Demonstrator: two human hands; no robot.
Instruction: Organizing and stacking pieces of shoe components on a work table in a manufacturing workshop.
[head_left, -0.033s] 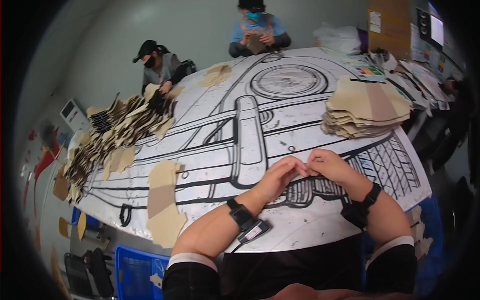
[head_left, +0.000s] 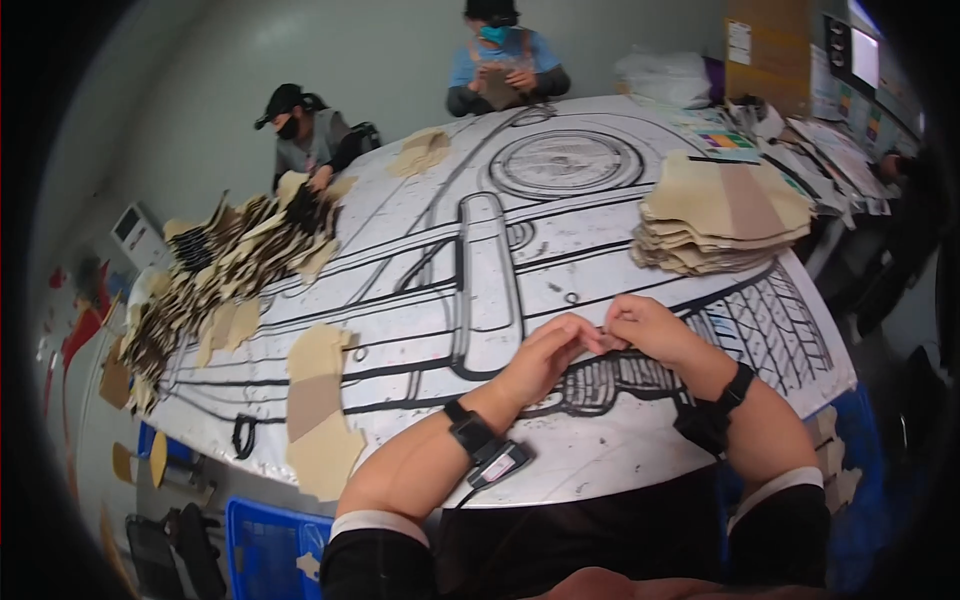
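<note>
My left hand [head_left: 552,352] and my right hand [head_left: 650,332] meet above the front of the table, fingertips drawn together. The fingers of both are curled and pinched; anything between them is too small or hidden to make out. Left of my left forearm lies a beige fabric piece [head_left: 312,448] with a brown band across it, reaching the table's near edge. Beyond my right hand stands a stack of similar beige fabric pieces [head_left: 725,205], its top piece also brown-banded. Black devices are strapped on both my wrists.
The white table cover [head_left: 590,460] carries black line drawings. Long rows of overlapping beige and dark pieces [head_left: 235,250] fill the left side, where a person in a cap reaches in. Another person at the far edge holds a brown piece [head_left: 497,88]. Blue crates [head_left: 265,545] stand below the near edge.
The whole view has shifted a little, so things sit slightly farther left in the picture. My hands keep the same pinched pose, close together.
</note>
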